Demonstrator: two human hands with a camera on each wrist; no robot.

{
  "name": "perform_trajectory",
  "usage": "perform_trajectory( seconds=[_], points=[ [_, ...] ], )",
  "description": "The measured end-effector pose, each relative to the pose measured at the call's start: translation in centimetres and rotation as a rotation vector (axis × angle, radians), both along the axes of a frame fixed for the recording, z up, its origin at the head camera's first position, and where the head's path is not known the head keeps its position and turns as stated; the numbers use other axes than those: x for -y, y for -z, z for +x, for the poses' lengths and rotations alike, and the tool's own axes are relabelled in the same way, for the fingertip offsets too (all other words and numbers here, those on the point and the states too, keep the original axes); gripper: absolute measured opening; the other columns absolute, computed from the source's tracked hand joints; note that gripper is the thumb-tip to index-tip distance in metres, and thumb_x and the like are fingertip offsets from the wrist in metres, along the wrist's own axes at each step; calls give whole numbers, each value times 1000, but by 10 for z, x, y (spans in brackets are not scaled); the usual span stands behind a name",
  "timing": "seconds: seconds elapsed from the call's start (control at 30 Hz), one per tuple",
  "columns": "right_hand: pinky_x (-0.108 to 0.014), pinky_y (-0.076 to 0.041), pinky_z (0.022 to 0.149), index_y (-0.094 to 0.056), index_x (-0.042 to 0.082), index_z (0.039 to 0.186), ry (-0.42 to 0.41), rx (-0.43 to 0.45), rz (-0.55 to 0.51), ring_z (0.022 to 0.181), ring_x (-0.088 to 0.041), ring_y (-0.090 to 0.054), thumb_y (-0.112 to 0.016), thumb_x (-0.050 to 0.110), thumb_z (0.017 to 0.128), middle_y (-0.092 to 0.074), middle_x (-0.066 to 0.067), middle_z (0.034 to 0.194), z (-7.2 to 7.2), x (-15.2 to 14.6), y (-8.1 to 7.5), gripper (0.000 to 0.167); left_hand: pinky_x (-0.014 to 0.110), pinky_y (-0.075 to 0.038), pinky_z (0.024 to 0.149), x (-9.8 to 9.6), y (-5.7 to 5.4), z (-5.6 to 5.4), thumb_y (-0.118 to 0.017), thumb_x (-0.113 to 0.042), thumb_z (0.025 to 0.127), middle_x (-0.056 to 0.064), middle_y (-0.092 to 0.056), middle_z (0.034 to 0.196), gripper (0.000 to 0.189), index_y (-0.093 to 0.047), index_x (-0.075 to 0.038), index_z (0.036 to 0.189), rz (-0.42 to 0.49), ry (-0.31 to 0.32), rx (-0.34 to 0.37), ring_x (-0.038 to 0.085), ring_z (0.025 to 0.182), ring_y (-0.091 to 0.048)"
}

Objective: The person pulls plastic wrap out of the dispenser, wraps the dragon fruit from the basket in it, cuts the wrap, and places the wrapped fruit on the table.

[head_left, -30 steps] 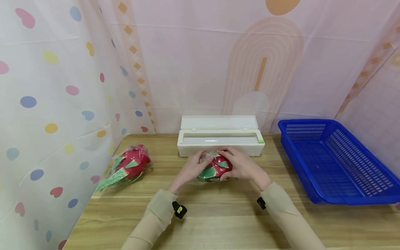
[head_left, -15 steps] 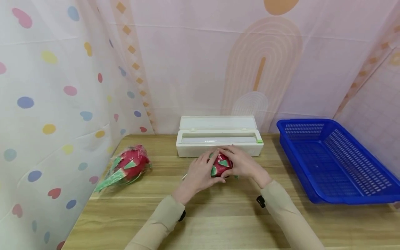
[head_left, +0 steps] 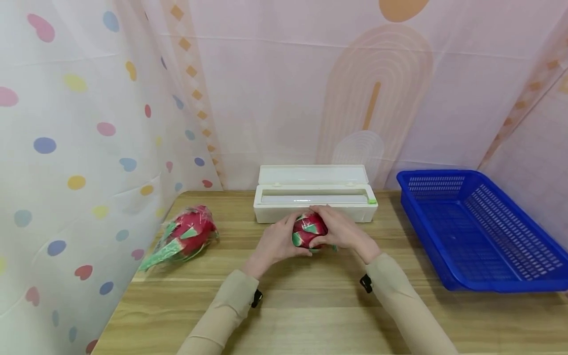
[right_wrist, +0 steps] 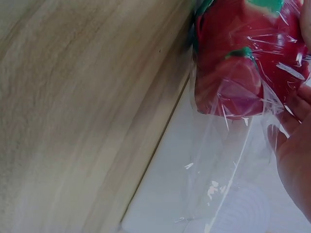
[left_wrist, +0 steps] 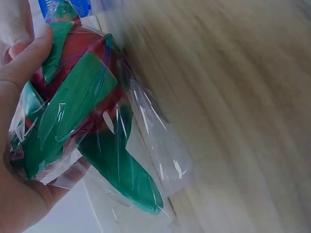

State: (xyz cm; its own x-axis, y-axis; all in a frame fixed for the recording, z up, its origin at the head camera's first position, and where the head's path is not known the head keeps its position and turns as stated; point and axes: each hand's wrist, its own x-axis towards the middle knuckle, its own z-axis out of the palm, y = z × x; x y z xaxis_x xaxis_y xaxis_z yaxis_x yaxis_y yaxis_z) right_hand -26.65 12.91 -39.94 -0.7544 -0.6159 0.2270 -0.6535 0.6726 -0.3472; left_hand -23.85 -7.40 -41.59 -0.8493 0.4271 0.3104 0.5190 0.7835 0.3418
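Between my two hands, in the head view, is a red dragon fruit [head_left: 308,227] with green scales, in front of the white box. My left hand [head_left: 277,241] grips its left side, thumb low and fingers over the far side. From the right, my right hand [head_left: 343,229] holds it with curled fingers and thumb. Clear plastic film covers the fruit; a loose flap of film [left_wrist: 163,141] sticks out in the left wrist view. More loose film [right_wrist: 209,170] hangs off the other end in the right wrist view. Some fingertips are hidden behind the fruit.
A second film-wrapped dragon fruit [head_left: 191,229] lies at the table's left. Behind my hands stands a white cling film dispenser [head_left: 266,213], lid raised, with a roll inside and a green slider [head_left: 372,201]. A blue plastic basket [head_left: 443,261] stands at the right.
My left hand first slid right over the fruit, then shifted back slightly left, exposing more of it. The fruit has turned, showing different scales. The right hand stayed nearly in place.
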Motion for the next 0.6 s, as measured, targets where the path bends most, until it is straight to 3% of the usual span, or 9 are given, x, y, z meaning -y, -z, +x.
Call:
perform_trajectory(
  seconds=[0.17, 0.33, 0.43, 0.6],
  points=[
    [-47, -39, 109, -30, 3, 147, -13, 45, -52, 133, -31, -45, -72, 43, 80, -44, -15, 146, -1, -3, 3, 89, 48, -51, 93, 3, 2, 1, -85, -53, 61, 13, -50, 136, 99, -42, -8, 137, -36, -6, -88, 32, 116, -56],
    [-56, -35, 109, -27, 4, 148, 76, 144, -317, 135, -37, -40, -52, 31, 98, -38, -20, 148, -3, -14, 7, 62, 52, -46, 96, 4, 4, 4, -83, -59, 59, 11, -50, 133, 102, -44, -5, 136, -134, -36, -181, 32, 123, -48],
    [-58, -34, 108, -35, 1, 143, 159, 82, -443, 131, -39, -43, -47, 25, 100, -47, -22, 141, -4, -23, 7, 51, 51, -46, 96, 4, 5, 6, -80, -61, 61, 11, -53, 133, 105, -40, -4, 140, -182, -53, -173, 31, 123, -49],
    [-54, -33, 109, -45, -6, 134, 287, -47, -549, 125, -40, -48, -54, 15, 96, -55, -25, 131, -10, -39, 4, 44, 51, -45, 96, 2, 6, 9, -79, -63, 61, 12, -51, 136, 113, -33, -5, 145, -215, -56, -165, 33, 125, -48]
  ],
)
